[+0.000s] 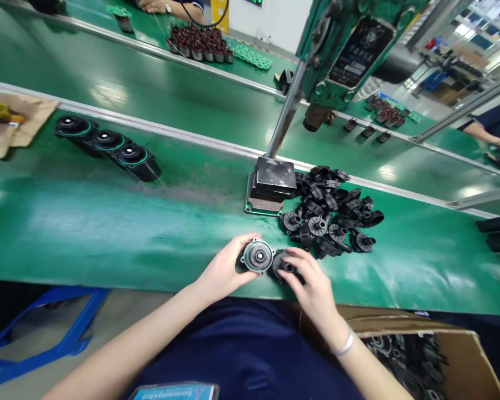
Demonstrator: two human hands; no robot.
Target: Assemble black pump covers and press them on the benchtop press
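Note:
My left hand (226,266) grips a round black pump body (258,256) from its left side. Its open face looks up, with a pale centre pin and a thin green ring inside the rim. Right beside it, my right hand (312,280) has its fingers closed around a black pump cover (280,265) with a short spout. The two parts sit side by side at the front of the green bench; I cannot tell whether they touch. Beyond my right hand lies a pile of similar black covers (337,232).
A green press (350,53) stands over a black block (275,175) behind my hands. Several black pump bodies (135,158) with green rings are at the left, near a brush (8,136) on cardboard. A cardboard box (469,355) of black parts is below right. Other people work across the conveyor.

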